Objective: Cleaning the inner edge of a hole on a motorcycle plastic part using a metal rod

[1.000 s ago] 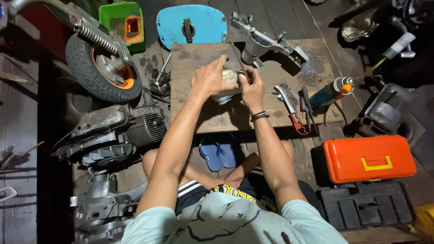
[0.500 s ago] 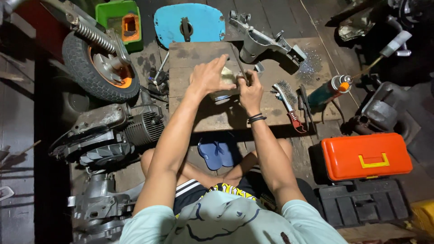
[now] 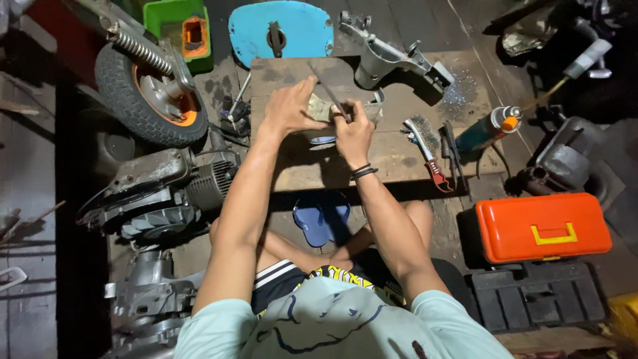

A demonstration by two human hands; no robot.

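Head view: left hand (image 3: 290,108) clamps small metal part (image 3: 320,110) mid wooden board (image 3: 399,156); right hand (image 3: 354,133) grips flat file (image 3: 327,90) across it. Wire brush (image 3: 425,149) near right edge.

Glossy plastic toolbox (image 3: 543,226), worn wooden board (image 3: 399,156)

I am pressing my left hand (image 3: 287,106) onto a small pale metal part (image 3: 321,108) on the wooden board (image 3: 399,153) while my right hand (image 3: 353,133) is gripping a thin file (image 3: 327,90) angled across it, a wire brush (image 3: 425,149) lying just beside.
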